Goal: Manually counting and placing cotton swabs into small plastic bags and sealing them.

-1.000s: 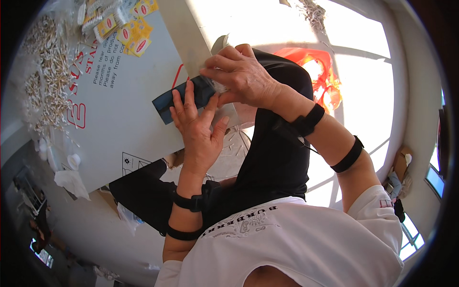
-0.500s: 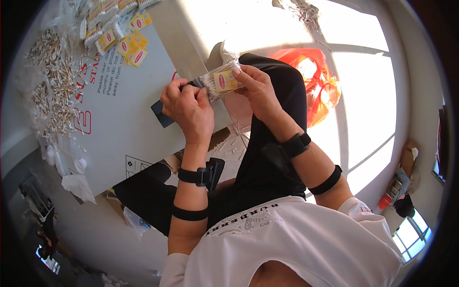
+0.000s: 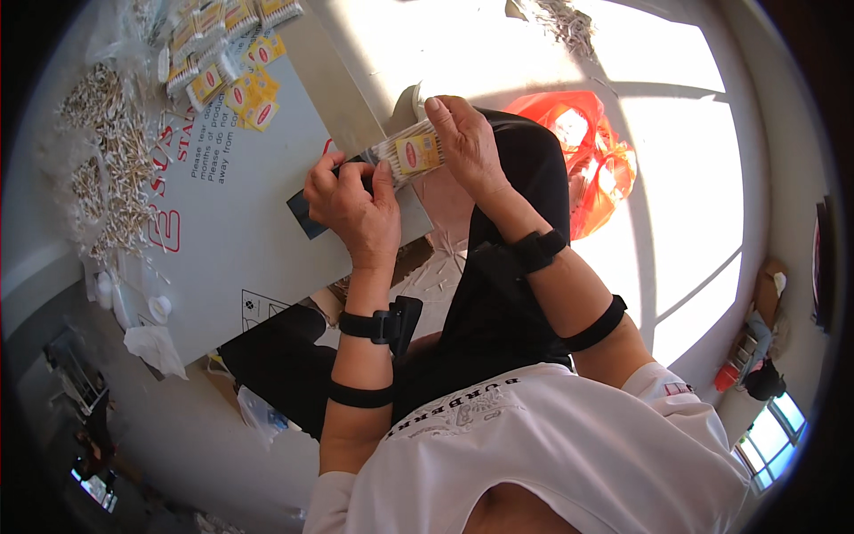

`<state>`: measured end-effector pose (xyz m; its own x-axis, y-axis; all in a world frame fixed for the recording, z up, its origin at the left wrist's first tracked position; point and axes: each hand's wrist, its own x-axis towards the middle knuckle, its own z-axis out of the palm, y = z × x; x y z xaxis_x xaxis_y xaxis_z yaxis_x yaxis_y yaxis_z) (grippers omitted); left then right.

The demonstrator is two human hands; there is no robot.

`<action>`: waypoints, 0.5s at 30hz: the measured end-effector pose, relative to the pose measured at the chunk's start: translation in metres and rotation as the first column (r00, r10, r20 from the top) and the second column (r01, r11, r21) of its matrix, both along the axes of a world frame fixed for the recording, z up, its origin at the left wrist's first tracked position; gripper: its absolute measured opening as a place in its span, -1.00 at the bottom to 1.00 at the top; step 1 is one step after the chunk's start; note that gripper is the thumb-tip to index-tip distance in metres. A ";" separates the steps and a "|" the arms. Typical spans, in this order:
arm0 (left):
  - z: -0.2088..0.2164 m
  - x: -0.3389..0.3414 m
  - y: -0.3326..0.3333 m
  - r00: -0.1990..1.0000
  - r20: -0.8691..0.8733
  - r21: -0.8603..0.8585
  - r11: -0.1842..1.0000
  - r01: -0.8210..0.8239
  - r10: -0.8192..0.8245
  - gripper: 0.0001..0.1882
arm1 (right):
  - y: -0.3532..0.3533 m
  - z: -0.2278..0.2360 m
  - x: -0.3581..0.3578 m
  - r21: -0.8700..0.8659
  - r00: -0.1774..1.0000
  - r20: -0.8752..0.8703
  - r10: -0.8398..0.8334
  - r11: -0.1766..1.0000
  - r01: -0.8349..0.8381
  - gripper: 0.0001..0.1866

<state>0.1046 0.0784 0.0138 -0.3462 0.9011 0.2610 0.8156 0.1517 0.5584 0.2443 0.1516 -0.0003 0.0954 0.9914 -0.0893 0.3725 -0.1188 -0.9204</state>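
A clear pack of cotton swabs (image 3: 415, 153) with a yellow label lies tilted between my hands, over the near right edge of the grey board. My left hand (image 3: 356, 206) is at its left end, fingers curled and thumb against the wrapping. Beneath that hand a dark flat strip (image 3: 307, 214) sticks out; its rest is hidden. My right hand (image 3: 471, 153) holds the pack's right end, its thumb stretched up past the top edge. The fingers under the pack are hidden.
Loose cotton swabs (image 3: 120, 169) are heaped in clear plastic at the board's left. Several finished packs (image 3: 209, 80) and yellow label cards (image 3: 258, 93) lie at its far edge. A red plastic bag (image 3: 600, 165) stands on the sunlit floor beyond my right knee.
My right thumb has come off the pack's face and now points up past its edge. The left thumb has risen slightly. The pack stays in nearly the same place.
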 end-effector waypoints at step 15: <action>-0.011 -0.016 0.005 0.969 0.164 0.108 0.980 0.169 -0.185 -0.84 | 0.007 -0.004 -0.003 0.120 0.994 0.107 0.022 0.992 -0.035 -0.68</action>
<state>0.0888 0.0830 0.0032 -0.2302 0.9270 0.2962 0.7151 -0.0453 0.6976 0.2409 0.1590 -0.0041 0.0696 0.9967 0.0408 0.4700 0.0033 -0.8827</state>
